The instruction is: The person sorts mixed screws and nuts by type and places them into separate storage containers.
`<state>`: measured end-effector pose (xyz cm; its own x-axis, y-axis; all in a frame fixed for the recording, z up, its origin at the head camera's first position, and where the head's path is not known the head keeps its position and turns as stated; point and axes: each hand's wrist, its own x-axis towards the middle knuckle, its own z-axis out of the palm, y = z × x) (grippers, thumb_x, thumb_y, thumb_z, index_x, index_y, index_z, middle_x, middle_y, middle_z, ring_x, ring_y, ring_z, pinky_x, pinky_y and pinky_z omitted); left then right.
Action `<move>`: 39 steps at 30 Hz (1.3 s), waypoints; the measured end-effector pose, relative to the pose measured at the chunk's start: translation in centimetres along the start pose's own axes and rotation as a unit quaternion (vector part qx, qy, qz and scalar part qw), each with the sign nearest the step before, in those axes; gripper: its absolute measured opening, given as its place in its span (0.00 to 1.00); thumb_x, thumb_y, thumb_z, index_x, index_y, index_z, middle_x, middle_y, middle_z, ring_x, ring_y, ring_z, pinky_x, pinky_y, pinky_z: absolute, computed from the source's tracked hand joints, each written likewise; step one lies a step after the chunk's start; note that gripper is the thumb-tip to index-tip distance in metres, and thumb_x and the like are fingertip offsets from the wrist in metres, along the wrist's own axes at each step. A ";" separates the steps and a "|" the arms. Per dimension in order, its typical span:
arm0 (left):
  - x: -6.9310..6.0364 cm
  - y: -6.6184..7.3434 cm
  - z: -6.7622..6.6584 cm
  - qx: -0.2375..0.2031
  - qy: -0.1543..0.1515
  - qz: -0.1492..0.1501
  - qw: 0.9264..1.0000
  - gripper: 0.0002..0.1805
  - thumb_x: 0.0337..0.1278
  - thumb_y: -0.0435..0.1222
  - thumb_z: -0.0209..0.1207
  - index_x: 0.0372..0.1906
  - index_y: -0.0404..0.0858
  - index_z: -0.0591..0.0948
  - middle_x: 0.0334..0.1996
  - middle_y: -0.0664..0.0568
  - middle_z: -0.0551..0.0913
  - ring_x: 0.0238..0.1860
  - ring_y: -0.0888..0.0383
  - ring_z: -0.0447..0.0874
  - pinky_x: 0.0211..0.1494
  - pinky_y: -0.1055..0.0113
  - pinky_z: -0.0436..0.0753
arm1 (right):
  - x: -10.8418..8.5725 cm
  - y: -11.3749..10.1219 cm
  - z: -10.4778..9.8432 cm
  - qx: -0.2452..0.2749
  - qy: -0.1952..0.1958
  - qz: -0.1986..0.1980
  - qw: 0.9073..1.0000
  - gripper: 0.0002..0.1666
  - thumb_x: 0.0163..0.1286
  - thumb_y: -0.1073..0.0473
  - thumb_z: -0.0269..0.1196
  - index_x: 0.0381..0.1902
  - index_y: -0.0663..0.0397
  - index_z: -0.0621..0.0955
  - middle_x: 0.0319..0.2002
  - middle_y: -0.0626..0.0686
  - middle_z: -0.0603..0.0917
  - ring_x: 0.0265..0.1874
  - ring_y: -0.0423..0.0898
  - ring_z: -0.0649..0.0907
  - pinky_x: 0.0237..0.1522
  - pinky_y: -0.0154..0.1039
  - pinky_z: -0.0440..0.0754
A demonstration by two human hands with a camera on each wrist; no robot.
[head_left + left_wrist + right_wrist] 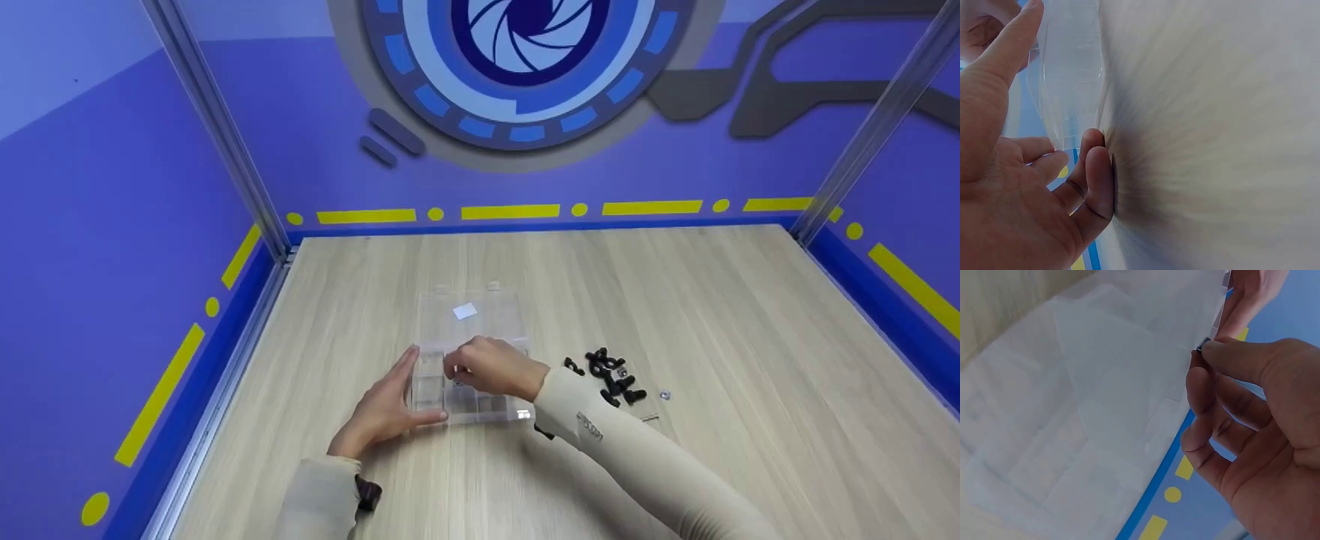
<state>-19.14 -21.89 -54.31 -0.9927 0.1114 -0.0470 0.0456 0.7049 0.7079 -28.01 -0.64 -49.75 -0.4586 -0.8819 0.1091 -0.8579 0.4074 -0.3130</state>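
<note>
A clear plastic compartment box (429, 390) lies on the table with its lid (495, 315) folded back and a small white label on the lid. My left hand (384, 409) rests against the box's near left corner, fingers along the left side and thumb along the near side. In the left wrist view the left hand (1022, 185) has loosely bent fingers beside the box wall (1069, 73). Over the compartments, my right hand (491, 365) pinches a small dark metallic piece (1203, 345) between thumb and forefinger. Its exact kind is hard to make out.
Right of the box lies a cluster of black knob-like parts (615, 384), partly behind the right forearm. A small silver nut (665, 394) and a thin screw (649, 418) lie beside it. Blue panels (525, 187) border the wooden table (720, 315).
</note>
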 end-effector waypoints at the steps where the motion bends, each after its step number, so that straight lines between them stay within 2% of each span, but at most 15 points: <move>1: 0.0 0.0 0.0 0.000 0.000 -0.001 1.000 0.67 0.43 0.58 0.78 0.83 0.40 0.52 0.83 0.48 0.50 0.80 0.43 0.53 0.78 0.44 0.62 | 0.0 0.0 0.1 -0.002 -0.002 -0.001 1.000 0.05 0.71 0.66 0.67 0.39 0.55 0.90 0.36 0.47 0.90 0.31 0.38 0.84 0.38 0.35 0.86; 10: -0.1 0.1 -0.1 0.001 0.000 -0.004 1.000 0.68 0.41 0.59 0.79 0.83 0.40 0.52 0.83 0.47 0.51 0.80 0.43 0.54 0.78 0.45 0.62 | 0.1 -0.2 0.5 -0.024 -0.002 -0.003 1.000 0.08 0.71 0.66 0.67 0.40 0.52 0.92 0.39 0.47 0.92 0.37 0.41 0.89 0.41 0.36 0.88; 18: 0.0 0.1 -0.1 0.003 0.004 0.002 1.000 0.68 0.42 0.58 0.79 0.83 0.38 0.53 0.82 0.45 0.51 0.80 0.42 0.53 0.79 0.45 0.61 | -0.2 -0.3 0.5 -0.046 -0.025 0.004 0.999 0.12 0.72 0.67 0.65 0.42 0.49 0.92 0.40 0.48 0.92 0.39 0.44 0.90 0.44 0.38 0.88; 23: 0.0 0.0 0.1 0.003 0.003 0.003 1.000 0.68 0.42 0.58 0.79 0.83 0.37 0.53 0.82 0.44 0.52 0.80 0.41 0.54 0.78 0.44 0.62 | -0.3 -0.6 0.5 -0.048 -0.032 0.009 0.998 0.15 0.70 0.70 0.64 0.44 0.48 0.92 0.43 0.48 0.91 0.43 0.45 0.90 0.48 0.37 0.88; 30: 0.0 -0.1 0.0 0.002 0.000 0.005 1.000 0.68 0.43 0.59 0.78 0.83 0.38 0.52 0.83 0.46 0.51 0.79 0.42 0.54 0.77 0.43 0.63 | -0.4 -0.7 0.5 -0.040 -0.037 0.018 0.998 0.24 0.63 0.79 0.63 0.46 0.48 0.92 0.46 0.47 0.91 0.47 0.45 0.89 0.51 0.39 0.87; 39: 0.1 0.0 0.0 0.009 -0.001 0.001 1.000 0.67 0.43 0.59 0.78 0.83 0.38 0.52 0.82 0.45 0.51 0.80 0.42 0.54 0.78 0.43 0.62 | -0.6 -0.6 0.6 -0.044 -0.031 0.008 0.999 0.23 0.62 0.78 0.64 0.45 0.48 0.92 0.45 0.48 0.91 0.46 0.46 0.89 0.49 0.38 0.88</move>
<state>-19.21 -21.90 -54.32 -0.9923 0.1140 -0.0481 0.0487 0.7176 0.6948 -27.09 -0.55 -50.21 -0.4593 -0.8872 0.0445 -0.8690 0.4384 -0.2296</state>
